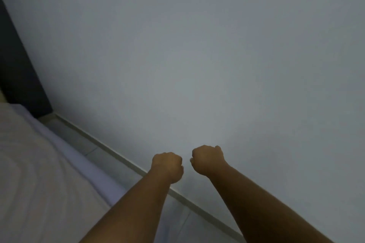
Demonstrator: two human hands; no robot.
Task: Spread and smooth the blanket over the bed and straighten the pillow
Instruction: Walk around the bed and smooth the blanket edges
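- My left hand [167, 165] and right hand [207, 159] are both curled into empty fists, close together, raised before the wall [197, 45].
- The blanket [35, 173] lies on the bed at lower left, rippled, beside a floor strip [79, 140].
- I see no pillow.

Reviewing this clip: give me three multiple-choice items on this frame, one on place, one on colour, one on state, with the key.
1. Where does the bed lie in view?
A. lower left
B. upper right
C. centre

2. What colour is the wall?
A. red
B. pale grey-white
C. green

3. How are the two hands?
A. flat on the blanket
B. closed in fists, raised before the wall
C. holding a pillow

Key: A, the bed fills the lower left corner. B, the wall is plain pale grey-white. B, the left hand and right hand are curled shut, with no cloth visible in either grip.
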